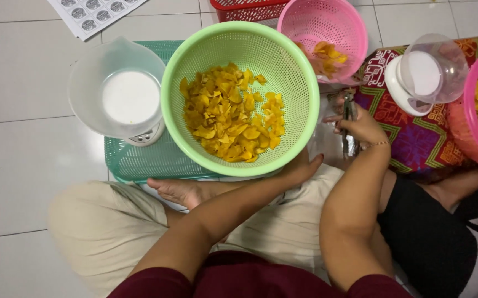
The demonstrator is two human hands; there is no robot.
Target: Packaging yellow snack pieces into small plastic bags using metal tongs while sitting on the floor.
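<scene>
On the tiled floor, a green colander (240, 99) of yellow chips (230, 113) sits half on a teal tray (139, 163), with its near rim overhanging the person's crossed legs. At 9 o'clock from it a clear jug (117, 88) stands on a small scale (146, 135); at 1 o'clock is a pink basket (322, 34) with a few chips, and at 3 o'clock a 2nd scale (415, 77) rests on a patterned cloth (415, 138). The left hand (300, 168) lies at the colander's 5 o'clock rim, fingers loosely curled against it, gripping nothing I can make out. The right hand (360, 126) is closed around a metal tool (350, 124), likely tongs or a sealer. My guess at the risks: a nudge from the left hand or a knee could tip the overhanging colander and spill chips; the jug looks top-heavy on its scale and could topple if the tray shifts.
</scene>
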